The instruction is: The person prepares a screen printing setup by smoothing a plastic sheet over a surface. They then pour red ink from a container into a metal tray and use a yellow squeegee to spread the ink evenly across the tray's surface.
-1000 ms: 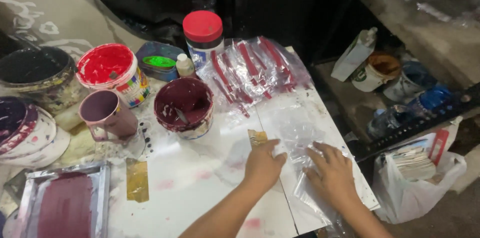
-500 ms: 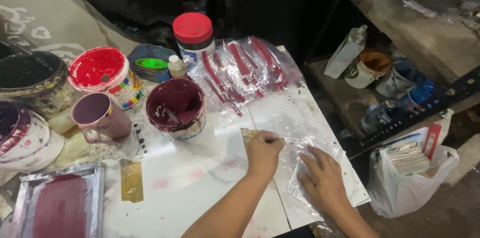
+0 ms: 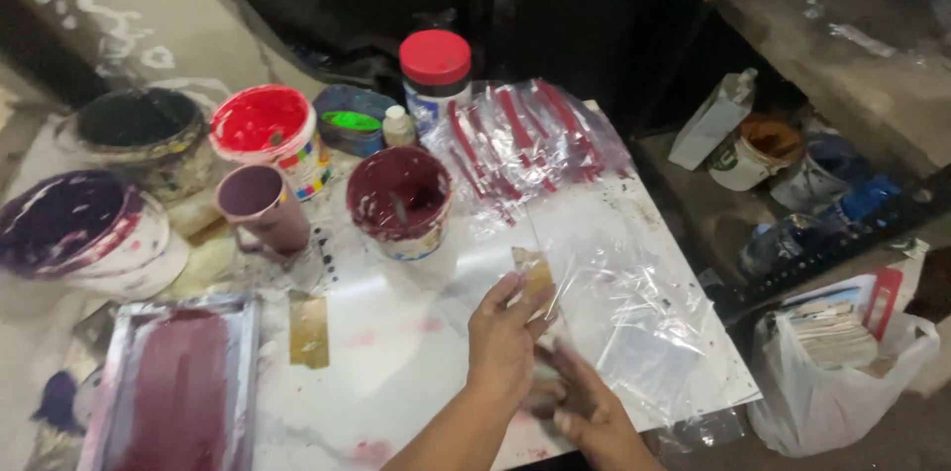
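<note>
Clear plastic sleeve (image 3: 634,317) lying flat on the right half of the white worktable (image 3: 396,352), its near left corner now lifted, where half a second back it was pressed down under both palms. Left hand (image 3: 505,342) raised off the sheet and pinched on that corner, thumb and fingertips closed beside a small tan tape tab (image 3: 535,273). Right hand (image 3: 584,412) drawn in below and partly behind the left, fingers loosely curled near the sleeve's lower edge; actual grip cannot be told. By judgement, smoothing over, peeling or picking up begun. Further out: a batch of filled clear sleeves with red strips (image 3: 525,134) fanned at the table's far edge, a maroon paint tub (image 3: 399,199) just left of them, a red-lidded jar (image 3: 434,70) behind, a red paint tub (image 3: 263,129), a mauve cup (image 3: 260,204), and a maroon-inked printing screen (image 3: 178,382) at near left.
</note>
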